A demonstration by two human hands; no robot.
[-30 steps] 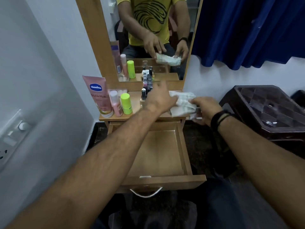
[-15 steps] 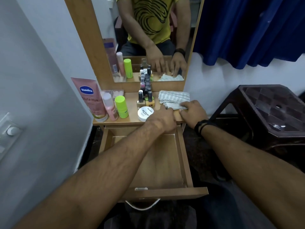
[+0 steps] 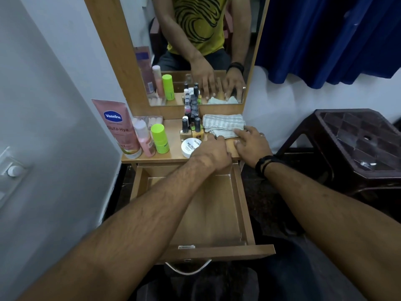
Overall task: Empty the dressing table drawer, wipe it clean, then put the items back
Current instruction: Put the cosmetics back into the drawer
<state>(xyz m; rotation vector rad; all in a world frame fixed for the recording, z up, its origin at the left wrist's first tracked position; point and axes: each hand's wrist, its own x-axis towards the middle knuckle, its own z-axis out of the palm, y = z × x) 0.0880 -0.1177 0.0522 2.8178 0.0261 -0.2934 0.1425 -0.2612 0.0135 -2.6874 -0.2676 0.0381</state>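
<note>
The drawer (image 3: 208, 213) stands pulled fully out at 6 o'clock, nearest the viewer, its bare wooden floor showing and nothing inside it, ready to take its contents back. Beyond it, both hands lie on the desk (image 3: 173, 156) front edge. The left hand (image 3: 213, 152) rests palm down with loosely extended fingers and holds nothing. The right hand (image 3: 251, 143), at 3 o'clock of the left, lies flat with its fingertips touching the folded cloth (image 3: 223, 124), apparently parking it aside. At 9 o'clock of the left hand sits the white jar (image 3: 189, 146); behind it stand the nail polish bottles (image 3: 192, 127), with the green bottle (image 3: 159, 139), pink bottle (image 3: 144, 137) and Vaseline tube (image 3: 118, 127) farther left, awaiting return.
</note>
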